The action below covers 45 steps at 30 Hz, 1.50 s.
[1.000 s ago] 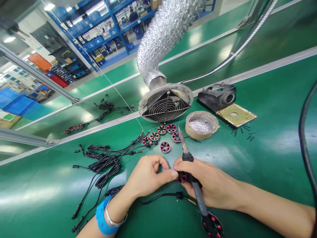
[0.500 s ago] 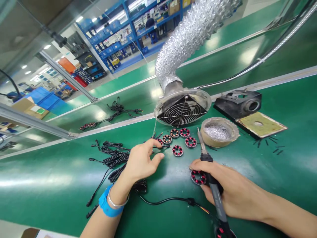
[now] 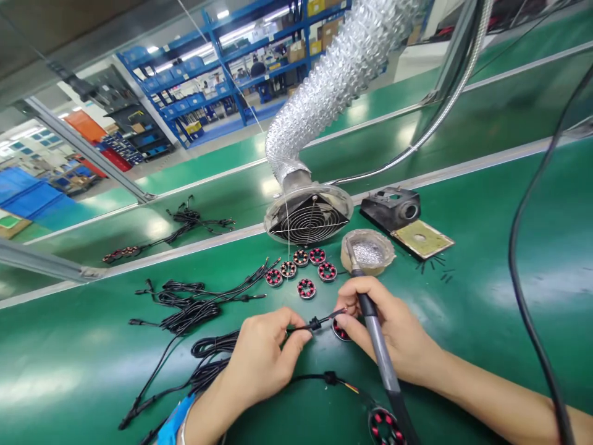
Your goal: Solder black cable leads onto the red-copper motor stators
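Note:
My left hand point(image 3: 262, 352) pinches a black cable point(image 3: 315, 323) just behind its dark grommet. The cable's stripped wire ends reach the fingertips of my right hand point(image 3: 393, 327). That hand grips a soldering iron point(image 3: 378, 349), its tip pointing away from me and overlapping the rim of a round tub of shiny silvery material point(image 3: 370, 252). Under the same fingers is a small ring-shaped coil stator point(image 3: 341, 332) with red windings, partly hidden. Nearer me, another cable point(image 3: 308, 376) with bared coloured wires lies by a stator point(image 3: 385, 426), which the iron's handle partly covers.
Several stators point(image 3: 306, 288) lie beyond my hands, below a fume extractor hood point(image 3: 309, 224) on a silver duct point(image 3: 319, 93). Bundled black cables point(image 3: 189, 312) spread at left. An iron stand with sponge point(image 3: 421, 239) sits at right; a black cord point(image 3: 519, 272) hangs near my right arm.
My left hand, open before near the far cable ends, has come back toward me and now holds a cable. Both hands have drawn together, the wire ends meeting my right fingertips.

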{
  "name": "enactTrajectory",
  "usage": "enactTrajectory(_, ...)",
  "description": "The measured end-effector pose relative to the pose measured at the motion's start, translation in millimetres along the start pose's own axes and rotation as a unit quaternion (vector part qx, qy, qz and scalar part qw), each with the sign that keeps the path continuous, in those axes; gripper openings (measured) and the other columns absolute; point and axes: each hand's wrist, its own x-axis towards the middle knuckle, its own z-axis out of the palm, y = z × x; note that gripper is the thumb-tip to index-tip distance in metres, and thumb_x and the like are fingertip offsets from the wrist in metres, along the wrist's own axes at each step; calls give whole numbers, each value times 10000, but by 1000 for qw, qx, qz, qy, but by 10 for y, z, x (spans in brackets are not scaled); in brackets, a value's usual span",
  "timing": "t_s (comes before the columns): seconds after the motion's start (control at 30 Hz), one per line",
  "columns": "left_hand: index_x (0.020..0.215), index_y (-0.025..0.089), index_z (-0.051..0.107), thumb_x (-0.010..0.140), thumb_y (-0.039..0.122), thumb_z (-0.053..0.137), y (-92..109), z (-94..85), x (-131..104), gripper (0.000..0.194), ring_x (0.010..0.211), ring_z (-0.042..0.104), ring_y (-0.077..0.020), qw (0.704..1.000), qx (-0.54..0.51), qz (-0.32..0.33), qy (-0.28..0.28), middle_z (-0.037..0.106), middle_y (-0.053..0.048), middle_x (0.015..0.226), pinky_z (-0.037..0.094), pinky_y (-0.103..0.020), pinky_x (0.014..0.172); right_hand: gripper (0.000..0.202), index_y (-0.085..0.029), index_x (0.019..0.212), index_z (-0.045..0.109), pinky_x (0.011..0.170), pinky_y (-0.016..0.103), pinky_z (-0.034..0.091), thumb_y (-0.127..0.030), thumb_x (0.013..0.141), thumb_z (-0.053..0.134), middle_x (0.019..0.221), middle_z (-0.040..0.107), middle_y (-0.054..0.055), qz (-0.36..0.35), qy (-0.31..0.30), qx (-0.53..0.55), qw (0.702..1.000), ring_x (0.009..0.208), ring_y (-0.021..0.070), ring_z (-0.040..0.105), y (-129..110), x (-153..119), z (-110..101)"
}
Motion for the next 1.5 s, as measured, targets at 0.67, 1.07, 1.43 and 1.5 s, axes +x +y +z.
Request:
enactTrajectory(0.67, 1105, 158, 684, 941, 172, 408, -146, 184, 67, 322, 636, 688, -139, 985, -67, 119, 105, 728, -22, 687, 536, -219, 662, 261, -231, 1041, 515, 568, 190, 548, -68, 837, 518, 800, 630, -8, -98, -9, -36, 995, 602, 103, 623, -40, -27, 33)
enactTrajectory(1.07, 1126, 176, 632, 1034, 349, 268, 69, 533, -89, 413, 809, 640, -218, 987, 15, 123, 103, 666, -104, 919, 512, -325, 706, 243, -236, 1025, 503, 546, 185, 528, -74, 845, 519, 752, 598, -29, -95, 11, -39, 995, 572, 99, 591, -28, -51, 64)
enactTrajectory(1.43, 740, 193, 525, 1028, 414, 263, 62, 331, 37, 448, 586, 453, -135, 977, -173, 58, -108, 477, 25, 620, 329, -248, 586, 420, -253, 1213, 438, 630, 200, 586, -39, 860, 516, 902, 652, 12, -48, -48, 106, 992, 672, 104, 662, -34, -35, 20)
enactTrajectory(1.5, 783, 190, 527, 1027, 431, 258, 60, 312, 43, 436, 604, 450, -135, 973, -191, 57, -113, 480, 25, 651, 321, -249, 593, 404, -252, 1195, 452, 625, 189, 578, -31, 862, 518, 848, 644, -7, -56, -52, 109, 991, 664, 100, 660, -36, -32, 24)
